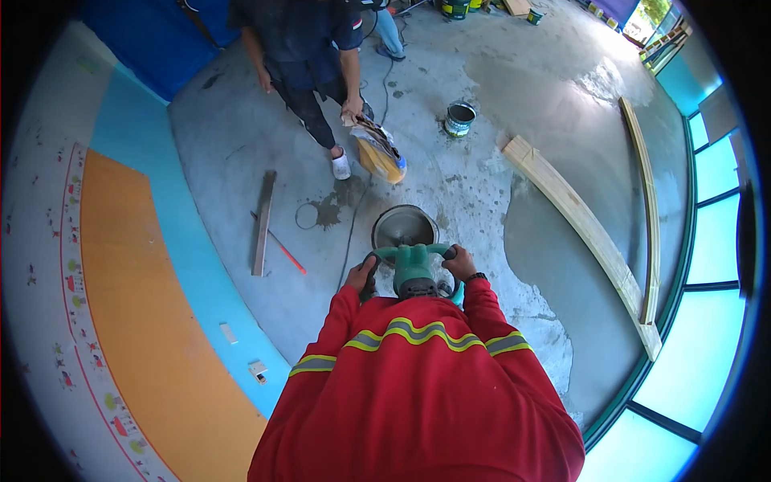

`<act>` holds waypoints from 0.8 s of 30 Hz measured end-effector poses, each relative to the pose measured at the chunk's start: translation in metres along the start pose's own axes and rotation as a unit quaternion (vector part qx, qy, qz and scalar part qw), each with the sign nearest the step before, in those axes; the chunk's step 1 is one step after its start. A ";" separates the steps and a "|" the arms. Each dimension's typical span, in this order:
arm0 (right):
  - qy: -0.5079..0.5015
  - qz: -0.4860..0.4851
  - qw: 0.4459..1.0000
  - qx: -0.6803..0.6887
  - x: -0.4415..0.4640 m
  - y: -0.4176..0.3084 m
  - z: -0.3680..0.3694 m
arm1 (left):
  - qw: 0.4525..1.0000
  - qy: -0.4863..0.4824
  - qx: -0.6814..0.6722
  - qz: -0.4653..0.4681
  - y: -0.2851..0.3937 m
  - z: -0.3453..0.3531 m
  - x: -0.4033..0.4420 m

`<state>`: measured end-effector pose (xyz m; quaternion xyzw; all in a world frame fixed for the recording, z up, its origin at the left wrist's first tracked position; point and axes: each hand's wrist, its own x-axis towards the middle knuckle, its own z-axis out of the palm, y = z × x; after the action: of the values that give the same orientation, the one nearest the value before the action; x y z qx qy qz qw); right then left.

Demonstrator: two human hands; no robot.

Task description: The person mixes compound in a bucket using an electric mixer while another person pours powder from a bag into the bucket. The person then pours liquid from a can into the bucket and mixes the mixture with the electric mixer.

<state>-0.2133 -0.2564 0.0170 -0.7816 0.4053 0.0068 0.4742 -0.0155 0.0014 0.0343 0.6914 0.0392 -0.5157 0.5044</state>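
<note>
The green-and-black handheld power mixer (414,263) is sitting between the hands, its handles spreading left to right, just on the near side of the round bucket (376,226). The left hand (361,274) and right hand (461,263) are curling around opposite grips, about equally near. Beyond, another person (301,50) is holding a yellow-and-white bag (377,161).

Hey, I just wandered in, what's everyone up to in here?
The person in red grips a green power mixer with both hands, left and right on its handles, over a round bucket of grey material. A co-worker stands facing them, holding a yellowish bag low beside the bucket. Wet-looking grey patches and long wooden boards lie on the floor around them.
</note>
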 end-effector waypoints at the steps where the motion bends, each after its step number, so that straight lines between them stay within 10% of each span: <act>1: 0.002 0.001 1.000 0.001 -0.001 0.002 0.000 | 1.000 -0.001 0.001 -0.001 0.001 0.001 -0.002; 24: 0.011 -0.020 0.999 -0.038 -0.004 -0.009 -0.001 | 0.999 0.020 -0.038 0.022 -0.021 -0.001 -0.008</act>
<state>-0.2104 -0.2528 0.0251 -0.8070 0.3941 0.0039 0.4398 -0.0302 0.0164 0.0264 0.6826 0.0534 -0.4892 0.5402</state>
